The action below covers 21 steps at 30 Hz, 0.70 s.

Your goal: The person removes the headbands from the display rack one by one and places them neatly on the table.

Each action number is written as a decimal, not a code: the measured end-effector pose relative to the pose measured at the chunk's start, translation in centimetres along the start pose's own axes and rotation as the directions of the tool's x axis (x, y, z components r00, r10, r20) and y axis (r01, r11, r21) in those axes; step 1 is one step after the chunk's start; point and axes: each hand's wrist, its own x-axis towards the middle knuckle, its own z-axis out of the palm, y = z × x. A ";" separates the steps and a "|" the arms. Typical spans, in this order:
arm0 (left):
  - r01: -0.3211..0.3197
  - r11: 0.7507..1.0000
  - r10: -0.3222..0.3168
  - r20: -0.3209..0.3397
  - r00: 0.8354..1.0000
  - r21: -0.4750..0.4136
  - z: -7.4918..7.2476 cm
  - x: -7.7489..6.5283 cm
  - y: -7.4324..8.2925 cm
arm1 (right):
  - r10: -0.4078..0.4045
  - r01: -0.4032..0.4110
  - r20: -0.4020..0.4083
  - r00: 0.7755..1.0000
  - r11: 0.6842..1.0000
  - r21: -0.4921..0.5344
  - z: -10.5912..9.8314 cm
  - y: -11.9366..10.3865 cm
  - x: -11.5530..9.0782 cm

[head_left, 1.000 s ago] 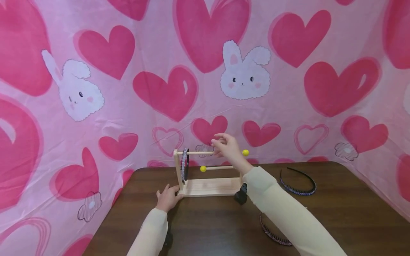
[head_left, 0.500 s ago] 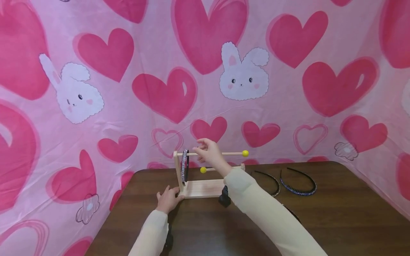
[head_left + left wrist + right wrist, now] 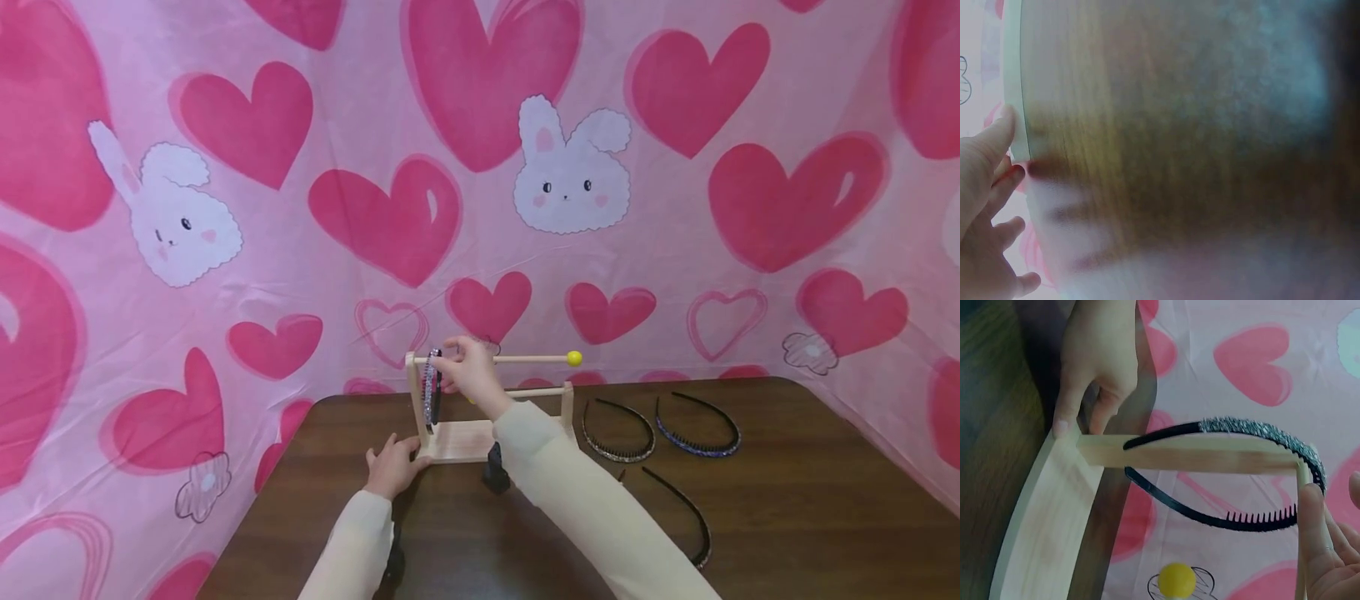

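Observation:
A wooden headband stand point(image 3: 461, 442) with yellow-tipped rods stands on the table. One black headband point(image 3: 432, 390) with silver glitter and small teeth hangs from its upper rod, close to the left upright. My right hand point(image 3: 476, 373) is up at that rod. In the right wrist view its straight thumb point(image 3: 1313, 519) reaches the top of the glittery headband point(image 3: 1254, 428), while the forefinger stays apart from the thumb. Down at the stand's left end, my left hand point(image 3: 392, 467) touches the corner of the base with thumb and forefinger, its other fingers spread.
On the dark wooden table point(image 3: 810, 500) to the right lie a blue glitter headband point(image 3: 705, 452), a silvery one point(image 3: 626, 455) and a dark one point(image 3: 693, 508) partly behind my right sleeve. A pink cloth point(image 3: 675, 217) with hearts and rabbits hangs behind.
My right hand has moved left along the upper rod to the hanging headband. More headbands show on the table as the sleeve shifts left. My left hand has stayed at the base.

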 end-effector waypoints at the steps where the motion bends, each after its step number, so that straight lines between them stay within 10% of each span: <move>1: -0.001 1.000 0.001 0.000 1.000 0.000 0.0 0.0 0.0 | 0.000 0.000 -0.005 1.000 1.000 0.001 0.2 0.1 0.0; 21: 0.005 1.000 -0.005 0.006 1.000 0.004 0.0 0.1 -0.1 | 0.182 -0.183 0.030 0.983 0.936 0.301 1.2 0.4 0.0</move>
